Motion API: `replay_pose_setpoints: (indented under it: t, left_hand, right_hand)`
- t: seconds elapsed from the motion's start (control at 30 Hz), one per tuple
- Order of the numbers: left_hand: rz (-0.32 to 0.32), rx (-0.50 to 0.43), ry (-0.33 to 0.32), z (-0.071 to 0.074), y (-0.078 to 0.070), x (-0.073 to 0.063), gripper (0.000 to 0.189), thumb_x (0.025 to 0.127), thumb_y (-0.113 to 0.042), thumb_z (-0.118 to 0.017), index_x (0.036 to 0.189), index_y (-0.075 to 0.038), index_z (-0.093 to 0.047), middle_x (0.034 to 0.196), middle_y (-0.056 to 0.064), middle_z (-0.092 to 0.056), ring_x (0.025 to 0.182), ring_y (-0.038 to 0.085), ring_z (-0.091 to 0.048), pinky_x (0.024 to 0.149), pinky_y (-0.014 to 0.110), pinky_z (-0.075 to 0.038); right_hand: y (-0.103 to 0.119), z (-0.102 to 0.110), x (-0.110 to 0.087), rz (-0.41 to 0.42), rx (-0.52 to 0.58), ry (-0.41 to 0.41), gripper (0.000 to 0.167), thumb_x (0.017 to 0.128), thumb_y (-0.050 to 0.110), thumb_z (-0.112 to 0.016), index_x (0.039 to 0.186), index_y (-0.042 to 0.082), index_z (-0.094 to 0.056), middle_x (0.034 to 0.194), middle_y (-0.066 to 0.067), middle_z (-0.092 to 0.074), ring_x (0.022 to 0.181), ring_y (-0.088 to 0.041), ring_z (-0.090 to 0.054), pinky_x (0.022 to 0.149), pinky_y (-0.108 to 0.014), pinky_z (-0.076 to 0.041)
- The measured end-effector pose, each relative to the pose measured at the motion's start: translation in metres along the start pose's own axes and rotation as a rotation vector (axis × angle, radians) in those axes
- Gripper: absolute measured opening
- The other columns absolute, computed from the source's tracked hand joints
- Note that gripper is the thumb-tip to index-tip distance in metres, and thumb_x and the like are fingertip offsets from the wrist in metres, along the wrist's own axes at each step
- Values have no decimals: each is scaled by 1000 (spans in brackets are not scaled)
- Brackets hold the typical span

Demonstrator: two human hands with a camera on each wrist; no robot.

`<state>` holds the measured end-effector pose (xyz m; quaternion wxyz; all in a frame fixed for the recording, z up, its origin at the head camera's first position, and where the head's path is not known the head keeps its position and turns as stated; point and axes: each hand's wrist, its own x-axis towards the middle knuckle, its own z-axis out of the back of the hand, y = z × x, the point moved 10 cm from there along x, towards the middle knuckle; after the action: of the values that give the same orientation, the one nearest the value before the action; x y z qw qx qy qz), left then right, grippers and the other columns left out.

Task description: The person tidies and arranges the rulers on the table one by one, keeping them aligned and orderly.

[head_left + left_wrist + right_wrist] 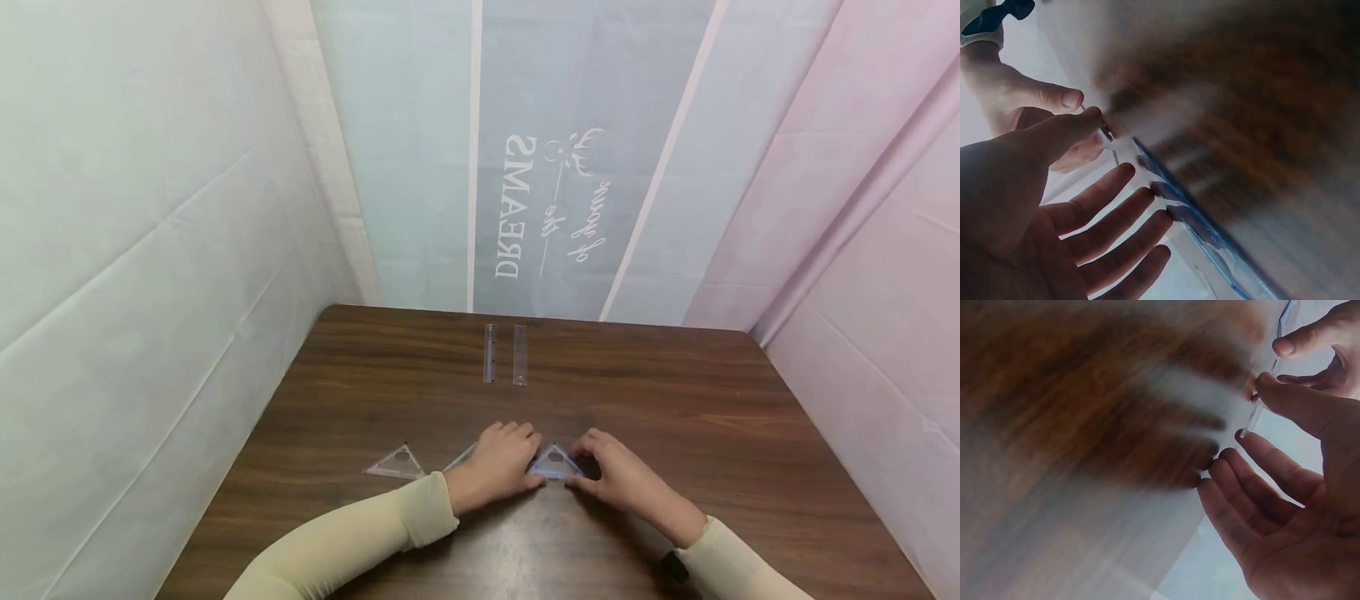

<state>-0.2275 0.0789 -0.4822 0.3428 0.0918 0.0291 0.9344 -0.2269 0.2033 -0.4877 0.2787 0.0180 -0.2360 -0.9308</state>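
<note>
A small clear triangular set square with a round hole and a bluish lower edge lies between my two hands, low over or on the table. My left hand holds its left side, the thumb by the lower left corner and the index fingertip close to the edge. From the other side my right hand pinches the right corner between thumb and fingers. Under my left wrist a second set square is mostly hidden; its blue edge shows near my left fingertips. Farther left rests a third set square.
Two short clear rulers, a left one and a right one, lie side by side near the far edge of the brown wooden table. Fabric curtains stand behind and on both sides, the back one printed with lettering.
</note>
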Motion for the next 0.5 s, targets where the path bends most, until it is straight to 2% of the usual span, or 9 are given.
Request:
replay_pose_setpoints:
  t: [0.27, 0.5]
  left_hand:
    - [-17, 25, 30, -1, -4, -1, 52, 89, -68, -79, 116, -24, -75, 106, -10, -69, 91, 9, -66, 75, 25, -53]
    - [-11, 23, 33, 0, -3, 0, 52, 88, -69, -79, 116, -25, -75, 107, -10, -70, 91, 9, -66, 74, 25, -53]
  right_hand:
    - [0, -3, 0, -42, -67, 27, 32, 86, 27, -93, 108, 13, -75, 106, 10, -60, 92, -5, -55, 80, -31, -54]
    - [4, -1, 1, -28, -80, 17, 33, 84, 26, -95, 106, 12, -75, 105, 9, -60, 91, -6, -55, 79, -32, -54]
